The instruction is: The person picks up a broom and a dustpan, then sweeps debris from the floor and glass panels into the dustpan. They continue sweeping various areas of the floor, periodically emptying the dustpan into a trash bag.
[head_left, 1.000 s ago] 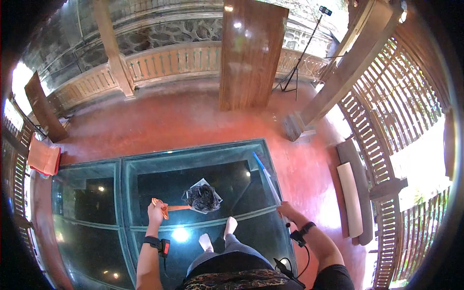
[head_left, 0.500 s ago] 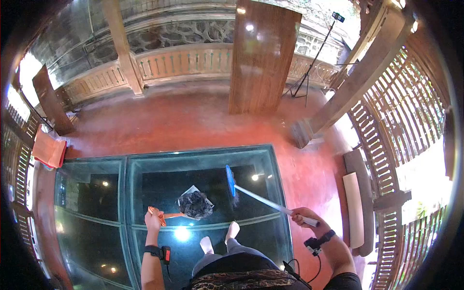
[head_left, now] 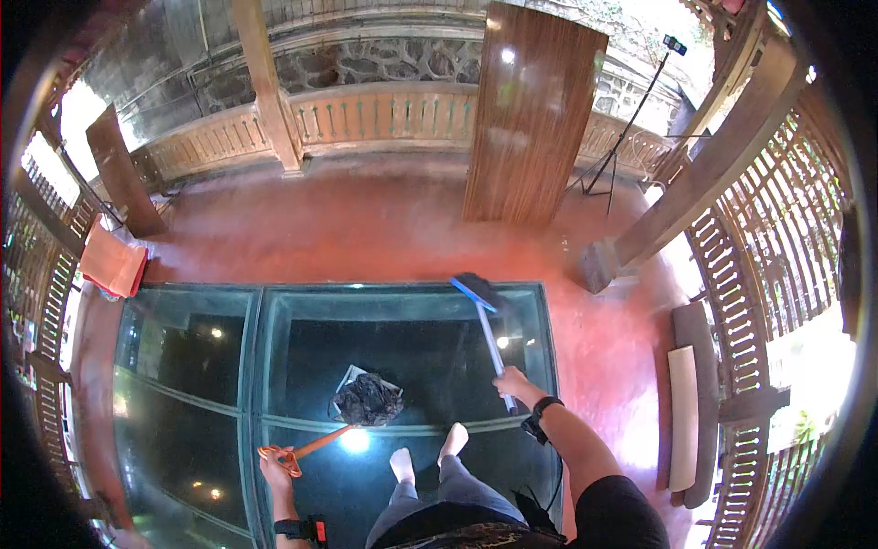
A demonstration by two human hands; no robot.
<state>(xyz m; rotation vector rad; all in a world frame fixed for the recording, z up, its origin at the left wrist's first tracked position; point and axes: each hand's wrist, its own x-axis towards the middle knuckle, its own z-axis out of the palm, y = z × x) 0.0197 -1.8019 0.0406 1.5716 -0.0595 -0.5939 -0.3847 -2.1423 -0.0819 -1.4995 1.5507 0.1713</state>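
Observation:
My left hand (head_left: 277, 465) is closed on the orange handle (head_left: 322, 441) of a dustpan. The dustpan (head_left: 350, 373) lies on the glass floor with a crumpled black plastic bag (head_left: 368, 400) over it. My right hand (head_left: 518, 384) grips the pale pole of a broom (head_left: 489, 337). The broom's blue head with dark bristles (head_left: 477, 291) is near the far right corner of the glass, beyond the dustpan and to its right.
Glass floor panels (head_left: 329, 306) in a frame lie under my feet, with red floor (head_left: 366, 220) around them. A tall wooden board (head_left: 535, 119), a tripod (head_left: 631, 128) and a post (head_left: 686, 192) stand ahead. Folded orange cloth (head_left: 114, 260) is at left, a rolled mat (head_left: 683, 418) at right.
My right hand and the broom have swung forward and left-handward at the grip, and the broom head has moved farther away and right. My left hand and the dustpan handle are lower; the view has shifted.

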